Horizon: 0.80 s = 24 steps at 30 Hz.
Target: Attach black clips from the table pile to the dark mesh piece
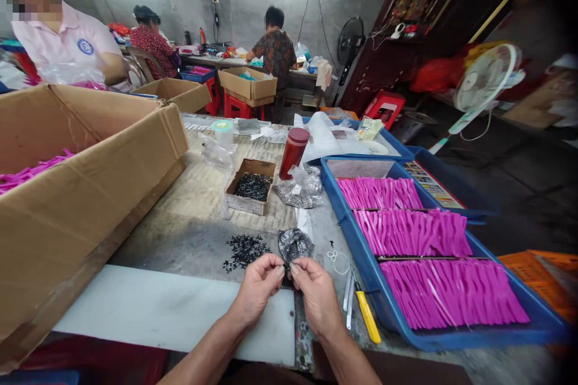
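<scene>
My left hand and my right hand meet over the near edge of the table, thumbs and forefingers pinched together. Between the fingertips is a small black part, mostly covered by the fingers. Right behind them lies a clear plastic bag with dark contents. To the left, a loose heap of small black pieces is spread on the table. A white board lies under my left forearm. Right of my right hand are a yellow-handled tool, thin metal blades and some pale rings.
A blue tray with rows of magenta strips stands at the right. A large cardboard box takes up the left. Farther back are a small box of black pieces and a red cylinder. Several people sit beyond.
</scene>
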Tool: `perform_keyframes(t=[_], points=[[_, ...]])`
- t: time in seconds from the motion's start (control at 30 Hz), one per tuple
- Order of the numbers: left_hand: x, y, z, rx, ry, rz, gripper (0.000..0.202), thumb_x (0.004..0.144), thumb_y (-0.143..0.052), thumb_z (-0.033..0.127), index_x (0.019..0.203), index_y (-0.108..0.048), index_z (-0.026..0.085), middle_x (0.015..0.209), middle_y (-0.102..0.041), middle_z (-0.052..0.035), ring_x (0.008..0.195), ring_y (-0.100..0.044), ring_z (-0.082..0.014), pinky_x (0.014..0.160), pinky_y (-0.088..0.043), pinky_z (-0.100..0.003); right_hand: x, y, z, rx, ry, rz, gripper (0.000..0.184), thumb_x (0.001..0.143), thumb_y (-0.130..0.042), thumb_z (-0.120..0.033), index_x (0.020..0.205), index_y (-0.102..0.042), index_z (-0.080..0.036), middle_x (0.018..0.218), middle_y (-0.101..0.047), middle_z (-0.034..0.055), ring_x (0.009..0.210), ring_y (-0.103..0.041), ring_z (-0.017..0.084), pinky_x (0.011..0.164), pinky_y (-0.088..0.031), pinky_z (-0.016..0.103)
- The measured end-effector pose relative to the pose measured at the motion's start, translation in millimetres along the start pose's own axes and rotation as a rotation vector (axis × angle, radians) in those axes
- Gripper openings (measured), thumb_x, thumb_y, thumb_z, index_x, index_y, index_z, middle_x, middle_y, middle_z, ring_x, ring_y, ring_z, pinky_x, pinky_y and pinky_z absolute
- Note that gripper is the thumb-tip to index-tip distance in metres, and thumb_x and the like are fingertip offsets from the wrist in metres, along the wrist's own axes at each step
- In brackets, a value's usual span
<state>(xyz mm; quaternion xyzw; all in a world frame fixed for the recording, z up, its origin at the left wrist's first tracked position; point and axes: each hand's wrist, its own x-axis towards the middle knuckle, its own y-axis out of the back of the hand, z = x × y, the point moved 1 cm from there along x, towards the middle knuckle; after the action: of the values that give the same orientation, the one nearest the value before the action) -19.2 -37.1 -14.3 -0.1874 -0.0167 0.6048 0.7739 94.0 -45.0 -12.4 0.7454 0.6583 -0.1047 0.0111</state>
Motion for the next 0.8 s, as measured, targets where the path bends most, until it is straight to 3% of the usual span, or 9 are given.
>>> perform_keyframes(t=[0.8], points=[[-3.5,-8.5,-7.3,-0.101,0.047,0.021,0.025,0.065,-0.058,0.035,0.067,-0.044,0.014,0.049,-0.038,0.0066,0.043,-0.031,-0.0049,0.043,-0.024,-0.018,-10.5,2.8,-4.5,-0.183,0.050,-0.007,0.023,0.068,-0.050,-0.034,0.055,-0.051,-0.016,0.050,-0.048,-0.0025,0.050,-0.043,0.011,0.049,-0.036,0.022]])
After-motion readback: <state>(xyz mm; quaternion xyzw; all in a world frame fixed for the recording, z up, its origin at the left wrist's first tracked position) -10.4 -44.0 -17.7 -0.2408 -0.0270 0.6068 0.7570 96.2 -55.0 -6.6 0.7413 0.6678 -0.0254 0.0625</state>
